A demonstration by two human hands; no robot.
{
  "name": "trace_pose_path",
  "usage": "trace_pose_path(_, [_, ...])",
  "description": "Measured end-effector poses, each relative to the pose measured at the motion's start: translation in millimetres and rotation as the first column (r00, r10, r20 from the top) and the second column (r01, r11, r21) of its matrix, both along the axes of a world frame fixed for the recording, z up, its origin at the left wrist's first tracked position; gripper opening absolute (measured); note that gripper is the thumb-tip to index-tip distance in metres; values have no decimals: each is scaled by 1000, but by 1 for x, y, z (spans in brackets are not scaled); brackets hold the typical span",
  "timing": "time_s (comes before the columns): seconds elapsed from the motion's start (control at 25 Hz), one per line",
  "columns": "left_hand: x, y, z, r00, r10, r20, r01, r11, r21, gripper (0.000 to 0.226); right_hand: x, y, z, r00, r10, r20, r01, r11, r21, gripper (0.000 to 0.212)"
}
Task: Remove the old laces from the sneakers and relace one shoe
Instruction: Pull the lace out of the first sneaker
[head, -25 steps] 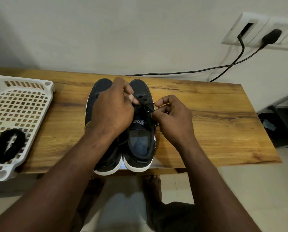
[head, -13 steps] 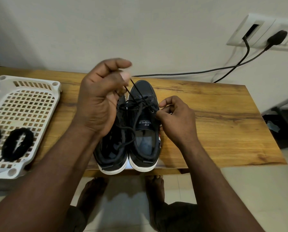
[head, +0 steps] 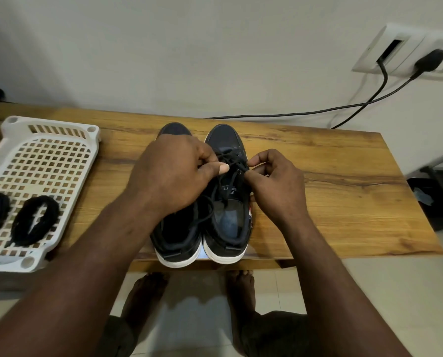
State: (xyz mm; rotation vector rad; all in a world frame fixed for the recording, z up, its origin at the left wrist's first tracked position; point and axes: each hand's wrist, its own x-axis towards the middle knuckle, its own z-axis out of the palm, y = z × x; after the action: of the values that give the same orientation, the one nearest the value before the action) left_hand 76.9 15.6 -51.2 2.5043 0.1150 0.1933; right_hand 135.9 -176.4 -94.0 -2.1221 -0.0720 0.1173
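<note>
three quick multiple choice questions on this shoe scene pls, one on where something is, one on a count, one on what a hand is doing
1. Where is the white basket?
A. on the table, left of the sneakers
B. right of the sneakers
C. on the floor

2. How many coiled black laces lie in the basket?
A. one
B. two
C. four

3. What is the left hand doing?
A. lying flat on the table
B. pinching a lace over a sneaker
C. gripping the basket rim

Key:
1 A, the basket sits at the table's left end.
2 B, two dark coils lie side by side, one cut off by the frame edge.
3 B, thumb and finger close on the lace strand.
</note>
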Motion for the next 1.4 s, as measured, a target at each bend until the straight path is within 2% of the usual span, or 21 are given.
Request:
trace_pose_path(0.08, [-1,-2,0,999,28,31,-28,999,14,22,0,0,0,1000,4,0,-4,1000,2,16])
trace_pose_path(0.16, [1,-6,3,991,112,80,-65,893,-445,14,0,0,0,1000,8,1,-8,1000,1,15])
trace_pose_path(0.2, [2,-10,9,986,161,48,-72,661,-747,12,0,-1,0,1000,8,3,-8,1000,0,15])
trace_pose_path(0.28, [3,-13,20,976,210,-50,-88,174,-981,14,-1,-1,1,1000,7,6,-7,1000,-1,15])
trace_pose_path(0.32, [4,-11,21,971,228,-67,-96,121,-988,14,-1,-1,1,1000,7,8,-7,1000,-5,15])
trace_pose_path(0.36, [4,-9,20,966,252,-62,-113,193,-975,11,-1,0,1,1000,8,9,-7,1000,-10,15])
trace_pose_path(0.44, [4,-6,16,966,257,15,-149,609,-779,4,-1,0,1,1000,10,10,-10,1000,-16,15])
trace_pose_path(0.52, [2,-13,8,988,142,58,-121,956,-269,9,-1,0,2,1000,9,16,-8,1000,-20,15])
trace_pose_path(0.56, [0,-20,5,997,77,5,-77,997,2,17,-2,0,3,1000,9,22,-8,1000,-28,15])
trace_pose_path(0.64, [-3,-33,3,995,57,-81,-31,955,296,31,-3,1,3,999,14,32,-12,999,-43,16])
trace_pose_path(0.76, [-3,-34,1,994,102,-35,-87,953,290,14,-3,0,3,999,12,30,-11,999,-39,16])
trace_pose_path(0.84, [0,-32,-2,991,126,41,-126,992,20,4,-3,-1,4,1000,11,26,-11,999,-33,16])
trace_pose_path(0.88, [3,-31,-1,985,167,47,-146,943,-300,9,-3,-1,5,1000,16,23,-16,1000,-25,15])
trace_pose_path(0.92, [4,-31,5,976,215,14,-153,739,-656,13,-3,-1,5,999,24,21,-24,1000,-20,15])
trace_pose_path(0.96, [4,-29,11,969,244,-41,-160,494,-855,16,-3,-1,5,999,28,21,-28,999,-18,14])
trace_pose_path(1.0, [5,-26,15,962,264,-71,-166,361,-918,18,-4,-1,5,999,28,23,-27,999,-17,14])
trace_pose_path(1.04, [6,-23,15,948,310,-70,-197,399,-895,17,-4,-1,5,999,27,21,-26,1000,-11,14])
trace_pose_path(1.08, [8,-20,10,929,368,-33,-249,557,-792,15,-4,-1,4,999,28,17,-28,1000,1,14])
trace_pose_path(1.12, [9,-16,3,914,404,33,-305,738,-601,13,-4,-1,4,999,37,12,-37,999,14,16])
trace_pose_path(1.2, [8,-15,-8,927,354,125,-327,925,-196,14,-4,0,4,997,72,28,-72,997,2,21])
trace_pose_path(1.4, [-1,-33,-10,970,240,33,-242,953,180,22,-4,5,-2,959,196,202,-164,973,-165,32])
